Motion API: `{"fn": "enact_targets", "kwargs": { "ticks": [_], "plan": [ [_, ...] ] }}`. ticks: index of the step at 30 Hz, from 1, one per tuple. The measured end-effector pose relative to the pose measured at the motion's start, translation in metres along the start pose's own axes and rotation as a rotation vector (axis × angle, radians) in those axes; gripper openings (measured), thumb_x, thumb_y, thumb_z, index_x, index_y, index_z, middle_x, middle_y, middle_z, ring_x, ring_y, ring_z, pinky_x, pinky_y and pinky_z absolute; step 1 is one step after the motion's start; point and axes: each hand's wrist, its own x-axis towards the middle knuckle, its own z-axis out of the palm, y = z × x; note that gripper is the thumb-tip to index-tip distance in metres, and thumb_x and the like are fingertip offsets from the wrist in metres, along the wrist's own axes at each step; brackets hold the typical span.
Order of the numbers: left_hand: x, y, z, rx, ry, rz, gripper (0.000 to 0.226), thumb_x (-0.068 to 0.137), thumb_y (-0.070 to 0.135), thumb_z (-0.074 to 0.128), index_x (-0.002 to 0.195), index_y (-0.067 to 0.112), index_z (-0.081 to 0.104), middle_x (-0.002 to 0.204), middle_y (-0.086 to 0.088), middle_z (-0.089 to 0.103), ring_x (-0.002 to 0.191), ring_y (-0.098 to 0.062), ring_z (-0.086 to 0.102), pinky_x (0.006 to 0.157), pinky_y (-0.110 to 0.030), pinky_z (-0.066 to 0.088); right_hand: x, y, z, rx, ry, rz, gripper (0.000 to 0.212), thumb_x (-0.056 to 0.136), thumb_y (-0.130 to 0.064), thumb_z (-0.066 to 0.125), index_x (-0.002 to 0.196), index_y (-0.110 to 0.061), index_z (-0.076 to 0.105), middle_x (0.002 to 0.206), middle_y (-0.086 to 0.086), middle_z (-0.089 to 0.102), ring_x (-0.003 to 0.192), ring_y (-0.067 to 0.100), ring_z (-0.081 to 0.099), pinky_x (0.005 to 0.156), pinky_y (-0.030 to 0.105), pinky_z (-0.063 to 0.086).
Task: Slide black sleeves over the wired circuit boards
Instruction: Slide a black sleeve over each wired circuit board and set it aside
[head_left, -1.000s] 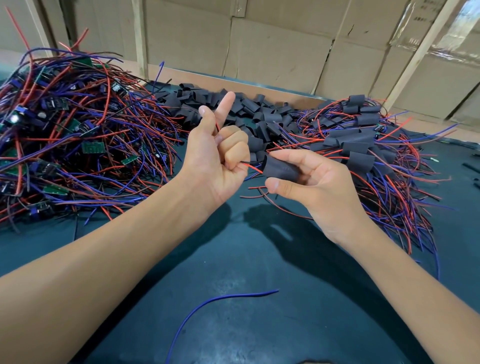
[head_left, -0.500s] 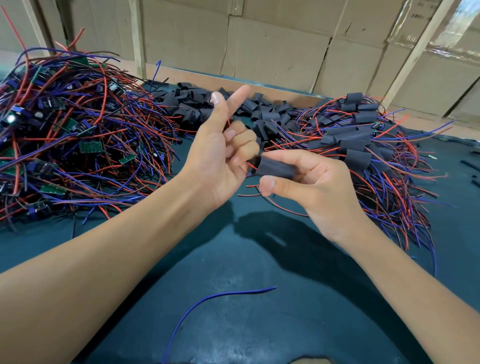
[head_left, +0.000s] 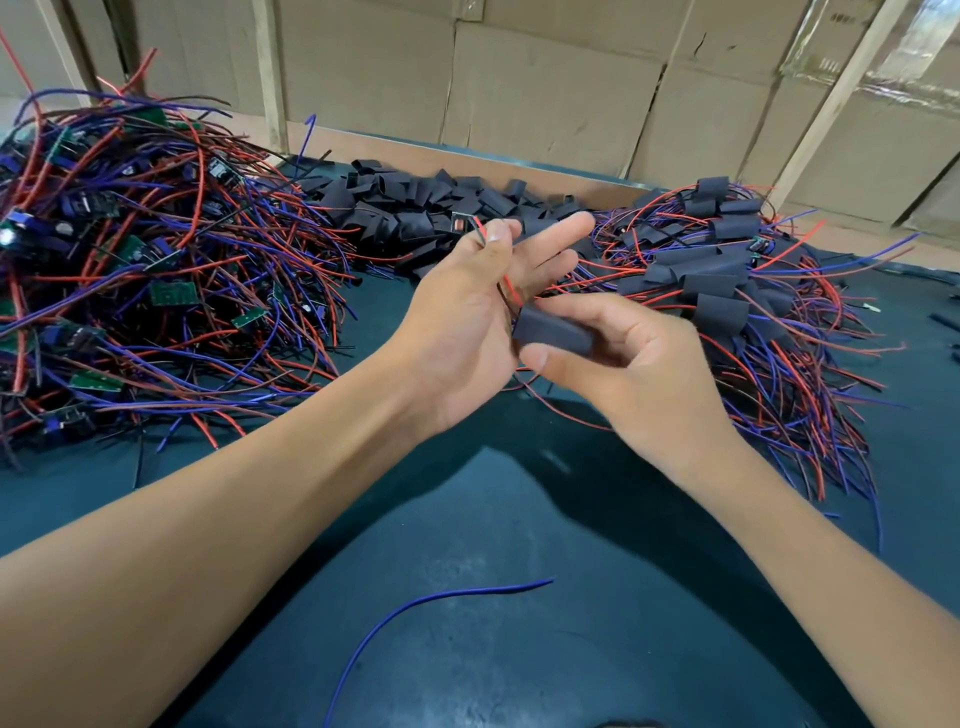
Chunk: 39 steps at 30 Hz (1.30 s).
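The right hand (head_left: 644, 374) pinched a black sleeve (head_left: 553, 332) between thumb and curled fingers, above the dark table (head_left: 519, 545). The left hand (head_left: 478, 322) lay mostly open beside it, fingers extended, thumb pinning thin red and black wires (head_left: 506, 288) running into the sleeve's end. Unsleeved boards (head_left: 171, 293) lay heaped left, loose sleeves (head_left: 415, 208) behind, finished ones (head_left: 711, 283) right.
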Motion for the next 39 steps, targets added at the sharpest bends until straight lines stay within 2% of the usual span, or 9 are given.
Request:
{"fn": "enact_targets", "kwargs": {
  "ticks": [3, 7, 12, 16, 19, 25, 29, 36, 39],
  "plan": [
    [-0.001, -0.002, 0.002, 0.133, -0.037, -0.01, 0.021, 0.111, 0.034, 0.027, 0.101, 0.02, 0.039, 0.132, 0.001, 0.067, 0.132, -0.017, 0.053, 0.115, -0.046, 0.034, -0.003, 0.001, -0.001, -0.386, -0.011, -0.083, 0.044, 0.08, -0.027, 0.086, 0.121, -0.026, 0.072, 0.111, -0.01, 0.074, 0.106, 0.011, 0.066, 0.098, 0.029, 0.05],
    [-0.001, -0.006, 0.004, 0.327, -0.04, 0.009, 0.022, 0.111, 0.032, 0.029, 0.109, 0.015, 0.043, 0.13, 0.002, 0.068, 0.122, -0.032, 0.06, 0.094, -0.041, 0.039, -0.001, 0.0, -0.002, -0.609, 0.091, -0.202, 0.033, 0.081, -0.037, 0.076, 0.111, -0.024, 0.076, 0.093, 0.003, 0.074, 0.089, 0.027, 0.063, 0.084, 0.039, 0.045],
    [0.003, -0.009, 0.006, 0.377, -0.012, -0.165, 0.065, 0.104, 0.06, 0.018, 0.127, 0.018, 0.062, 0.127, -0.001, 0.069, 0.105, -0.017, 0.055, 0.09, -0.043, 0.034, -0.001, 0.0, -0.006, -0.403, 0.211, -0.166, 0.011, 0.087, -0.025, 0.077, 0.097, -0.023, 0.082, 0.09, -0.007, 0.078, 0.086, 0.02, 0.07, 0.082, 0.045, 0.053],
    [0.011, -0.003, -0.006, 0.338, 0.07, -0.278, 0.092, 0.095, 0.077, 0.012, 0.123, 0.007, 0.066, 0.096, -0.005, 0.072, 0.08, -0.018, 0.055, 0.072, -0.034, 0.04, 0.001, -0.005, -0.009, -0.228, 0.295, -0.14, 0.015, 0.086, -0.024, 0.079, 0.095, -0.037, 0.079, 0.091, -0.021, 0.076, 0.084, -0.002, 0.07, 0.08, 0.021, 0.053],
    [0.012, 0.002, -0.012, 0.133, 0.117, -0.315, 0.08, 0.093, 0.076, 0.034, 0.112, 0.005, 0.066, 0.074, -0.004, 0.055, 0.058, -0.015, 0.039, 0.055, -0.028, 0.032, 0.001, -0.004, -0.006, -0.272, 0.299, -0.194, 0.012, 0.086, -0.029, 0.078, 0.093, -0.038, 0.079, 0.09, -0.022, 0.075, 0.083, 0.004, 0.069, 0.079, 0.022, 0.05],
    [0.012, 0.018, -0.019, -0.219, 0.05, -0.368, 0.04, 0.093, 0.052, 0.047, 0.085, 0.013, 0.048, 0.068, 0.003, 0.025, 0.06, -0.013, 0.019, 0.054, -0.027, 0.023, 0.001, 0.005, -0.009, -0.364, 0.305, -0.221, 0.017, 0.085, -0.028, 0.078, 0.1, -0.037, 0.077, 0.078, -0.028, 0.067, 0.084, 0.013, 0.065, 0.079, 0.016, 0.046],
    [0.015, 0.026, -0.026, -0.098, 0.014, -0.37, 0.021, 0.096, 0.027, 0.042, 0.082, 0.013, 0.048, 0.074, 0.003, 0.03, 0.062, -0.013, 0.026, 0.059, -0.026, 0.025, 0.006, 0.012, -0.018, -0.317, 0.314, -0.147, 0.015, 0.087, -0.034, 0.076, 0.101, -0.034, 0.079, 0.075, -0.026, 0.069, 0.079, 0.01, 0.064, 0.078, 0.026, 0.05],
    [0.014, 0.019, -0.035, 0.374, -0.111, -0.279, 0.027, 0.095, 0.017, 0.062, 0.12, 0.017, 0.072, 0.1, -0.002, 0.06, 0.082, -0.011, 0.055, 0.069, -0.025, 0.046, 0.007, 0.019, -0.019, -0.415, 0.191, -0.2, 0.044, 0.082, -0.041, 0.077, 0.122, -0.025, 0.072, 0.104, -0.03, 0.065, 0.097, -0.015, 0.054, 0.094, 0.01, 0.039],
    [0.014, 0.012, -0.036, 0.396, -0.111, -0.264, 0.024, 0.092, 0.02, 0.066, 0.115, 0.018, 0.075, 0.099, -0.002, 0.061, 0.084, -0.012, 0.054, 0.07, -0.026, 0.048, 0.007, 0.021, -0.017, -0.448, 0.229, -0.233, 0.045, 0.083, -0.042, 0.076, 0.125, -0.027, 0.07, 0.104, -0.029, 0.066, 0.094, -0.001, 0.058, 0.094, 0.01, 0.04]
  ]
}}
